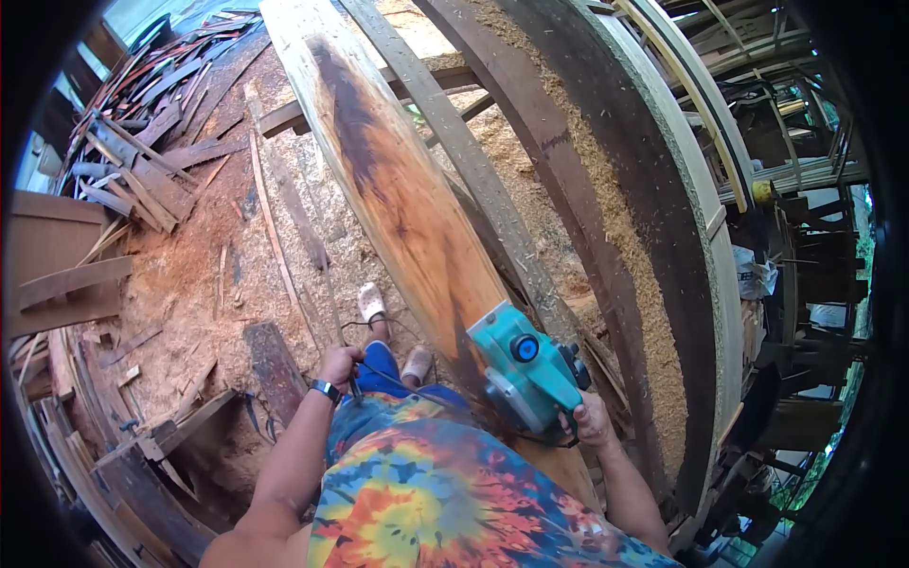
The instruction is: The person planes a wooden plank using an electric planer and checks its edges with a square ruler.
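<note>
Teal planer (524, 364) on wood plank (402, 213), approx. 5 o'clock; R hand (592, 421) grips its handle, L hand (339, 366) pinches cord (417, 389).

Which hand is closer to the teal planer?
Right. The right hand grips the teal planer at its near end; the left hand is well away, off the left edge of the plank.

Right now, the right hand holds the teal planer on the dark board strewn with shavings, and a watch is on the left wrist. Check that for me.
Wrong board: the head view shows the right hand holding the teal planer on the orange-brown plank. The watch is on the left wrist, as stated.
</note>
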`<action>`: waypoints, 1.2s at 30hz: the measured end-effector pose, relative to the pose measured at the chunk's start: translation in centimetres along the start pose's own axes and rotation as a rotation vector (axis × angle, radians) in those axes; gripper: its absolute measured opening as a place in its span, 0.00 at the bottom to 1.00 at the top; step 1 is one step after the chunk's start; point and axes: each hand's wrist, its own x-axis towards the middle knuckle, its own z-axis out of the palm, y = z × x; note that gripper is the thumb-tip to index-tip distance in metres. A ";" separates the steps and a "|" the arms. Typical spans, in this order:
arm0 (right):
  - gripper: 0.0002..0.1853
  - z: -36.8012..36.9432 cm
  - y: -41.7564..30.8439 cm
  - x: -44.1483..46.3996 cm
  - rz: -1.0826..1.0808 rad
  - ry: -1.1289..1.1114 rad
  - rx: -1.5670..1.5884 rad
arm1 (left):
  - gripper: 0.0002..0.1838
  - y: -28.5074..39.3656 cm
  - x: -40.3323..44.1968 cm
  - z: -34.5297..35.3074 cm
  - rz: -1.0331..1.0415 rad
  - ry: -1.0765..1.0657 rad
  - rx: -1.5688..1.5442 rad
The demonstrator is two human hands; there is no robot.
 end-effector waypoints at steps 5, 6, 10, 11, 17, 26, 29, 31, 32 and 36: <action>0.51 -0.6 1.8 -1.7 -0.005 0.037 -0.036 | 0.06 -0.4 0.0 1.2 0.053 0.022 0.167; 0.51 -0.6 1.5 -0.8 -0.016 0.033 -0.049 | 0.06 -0.6 0.3 0.8 0.050 0.038 0.164; 0.42 1.4 -2.8 4.2 -0.127 0.017 -0.049 | 0.06 -0.1 1.0 -0.6 0.035 0.038 0.087; 0.42 2.0 -4.4 5.9 -0.160 0.000 -0.063 | 0.05 0.1 1.2 -1.2 0.026 0.043 0.065; 0.38 5.7 -14.6 18.7 -0.247 -0.070 -0.106 | 0.04 0.8 3.7 -4.8 -0.042 0.070 -0.111; 0.36 13.9 -34.7 40.0 -0.379 -0.082 -0.145 | 0.05 4.3 2.9 -8.3 -0.066 0.185 -0.295; 0.32 16.4 -39.4 43.4 -0.430 -0.078 -0.072 | 0.06 4.6 2.6 -9.5 -0.063 0.189 -0.351; 0.25 17.1 -41.1 44.1 -0.474 -0.014 -0.033 | 0.06 5.3 1.6 -9.4 -0.053 0.198 -0.347; 0.25 17.2 -40.6 44.0 -0.425 -0.018 -0.051 | 0.06 5.5 0.9 -9.6 -0.051 0.205 -0.337; 0.32 15.4 -35.5 40.3 -0.468 -0.095 -0.045 | 0.05 2.7 1.4 -12.0 -0.062 0.248 -0.279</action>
